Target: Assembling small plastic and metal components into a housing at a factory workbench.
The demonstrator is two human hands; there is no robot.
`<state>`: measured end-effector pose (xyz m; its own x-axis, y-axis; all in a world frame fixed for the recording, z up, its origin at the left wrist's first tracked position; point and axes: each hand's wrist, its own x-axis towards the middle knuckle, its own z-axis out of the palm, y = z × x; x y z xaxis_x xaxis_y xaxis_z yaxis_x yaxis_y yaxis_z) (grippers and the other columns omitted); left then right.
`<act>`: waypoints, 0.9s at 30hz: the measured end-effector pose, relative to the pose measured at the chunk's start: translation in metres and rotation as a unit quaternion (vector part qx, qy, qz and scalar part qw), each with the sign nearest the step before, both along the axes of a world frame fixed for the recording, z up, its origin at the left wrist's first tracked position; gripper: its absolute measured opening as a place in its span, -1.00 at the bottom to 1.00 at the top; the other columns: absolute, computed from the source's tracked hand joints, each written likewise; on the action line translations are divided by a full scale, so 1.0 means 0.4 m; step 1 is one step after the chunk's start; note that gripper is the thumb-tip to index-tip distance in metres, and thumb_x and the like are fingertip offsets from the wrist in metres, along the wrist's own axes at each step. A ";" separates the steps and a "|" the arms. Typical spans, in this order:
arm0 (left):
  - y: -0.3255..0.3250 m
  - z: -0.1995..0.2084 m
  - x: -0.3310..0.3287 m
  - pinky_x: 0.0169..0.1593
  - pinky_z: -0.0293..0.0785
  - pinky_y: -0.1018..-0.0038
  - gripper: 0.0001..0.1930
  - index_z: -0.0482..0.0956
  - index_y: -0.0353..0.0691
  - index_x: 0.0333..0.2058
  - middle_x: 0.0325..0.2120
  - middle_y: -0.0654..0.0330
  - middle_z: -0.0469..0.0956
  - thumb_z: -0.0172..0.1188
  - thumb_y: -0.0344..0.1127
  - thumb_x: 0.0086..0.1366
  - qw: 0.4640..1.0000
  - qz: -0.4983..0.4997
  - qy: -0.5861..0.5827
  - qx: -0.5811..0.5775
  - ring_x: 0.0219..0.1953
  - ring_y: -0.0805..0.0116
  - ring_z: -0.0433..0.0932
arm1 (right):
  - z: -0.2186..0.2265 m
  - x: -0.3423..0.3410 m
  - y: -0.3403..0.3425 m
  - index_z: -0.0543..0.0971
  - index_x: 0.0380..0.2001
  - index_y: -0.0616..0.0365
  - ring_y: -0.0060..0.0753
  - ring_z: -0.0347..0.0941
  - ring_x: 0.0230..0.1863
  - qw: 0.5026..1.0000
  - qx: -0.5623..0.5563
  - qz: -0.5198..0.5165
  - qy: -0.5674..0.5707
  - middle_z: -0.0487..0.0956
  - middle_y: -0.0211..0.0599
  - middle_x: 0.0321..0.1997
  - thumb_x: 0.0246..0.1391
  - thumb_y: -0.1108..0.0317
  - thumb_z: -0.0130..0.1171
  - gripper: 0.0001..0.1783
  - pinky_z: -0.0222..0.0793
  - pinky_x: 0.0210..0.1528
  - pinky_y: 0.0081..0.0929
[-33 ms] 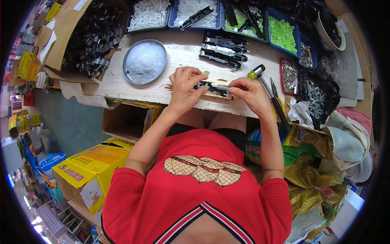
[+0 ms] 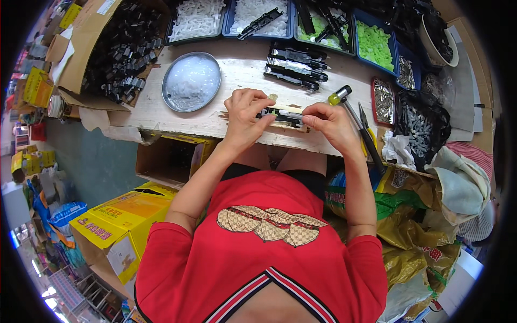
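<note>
At the front edge of the workbench [image 2: 145, 116], both hands are on a narrow black part [image 2: 289, 119] with a whitish-grey strip along it. My left hand [image 2: 246, 114] grips its left end between thumb and fingers. My right hand [image 2: 329, 125] pinches the right end, thumb and forefinger together; just what lies between these fingertips is too small to make out. A pale wooden strip [image 2: 285, 108] runs behind the part. Beyond it lie several similar long black assemblies [image 2: 296, 69] side by side.
Left stands a round metal dish [image 2: 165, 94] of whitish translucent gel, beside a carton [image 2: 81, 70] of black pieces. A hammer [image 2: 350, 110] and yellow-handled pliers [image 2: 368, 128] lie right. Behind are bins of white pieces [image 2: 196, 20] and green pieces [image 2: 374, 46], and a red tray [image 2: 383, 101] of metal pins.
</note>
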<state>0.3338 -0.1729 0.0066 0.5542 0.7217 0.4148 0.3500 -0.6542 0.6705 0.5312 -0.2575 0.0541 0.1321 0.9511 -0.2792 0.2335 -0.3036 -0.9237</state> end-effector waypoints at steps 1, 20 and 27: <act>-0.001 0.001 0.001 -0.09 0.04 0.38 -0.73 0.58 -0.12 -0.37 -0.32 0.31 0.45 0.28 -0.31 -0.15 1.000 0.000 0.001 -0.001 -0.14 0.32 0.29 | -0.008 0.001 0.003 0.56 -0.44 0.27 -0.65 0.38 -0.49 1.000 0.002 0.007 -0.003 0.53 -0.38 -0.54 -0.08 0.45 0.16 -0.88 0.29 -0.41 -0.66; -0.004 0.008 0.001 -0.12 0.07 0.42 -0.73 0.58 -0.13 -0.37 -0.38 0.31 0.42 0.30 -0.33 -0.15 1.000 0.009 0.022 -0.020 -0.20 0.33 0.29 | -0.030 -0.006 0.032 0.55 -0.45 0.30 -0.61 0.38 -0.54 0.999 0.005 0.036 -0.038 0.51 -0.35 -0.59 -0.11 0.44 0.16 -0.86 0.29 -0.46 -0.62; -0.005 0.003 0.002 -0.13 0.07 0.42 -0.79 0.58 -0.11 -0.42 -0.41 0.33 0.42 0.30 -0.32 -0.14 1.000 0.009 0.009 -0.006 -0.22 0.34 0.29 | -0.033 -0.011 0.030 0.56 -0.44 0.28 -0.69 0.33 -0.52 0.998 -0.012 0.032 -0.043 0.49 -0.46 -0.56 -0.08 0.47 0.18 -0.89 0.25 -0.46 -0.68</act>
<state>0.3347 -0.1750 0.0078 0.5474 0.7371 0.3963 0.3740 -0.6391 0.6721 0.5268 -0.2453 0.0411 0.0948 0.9514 -0.2929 0.3313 -0.3076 -0.8920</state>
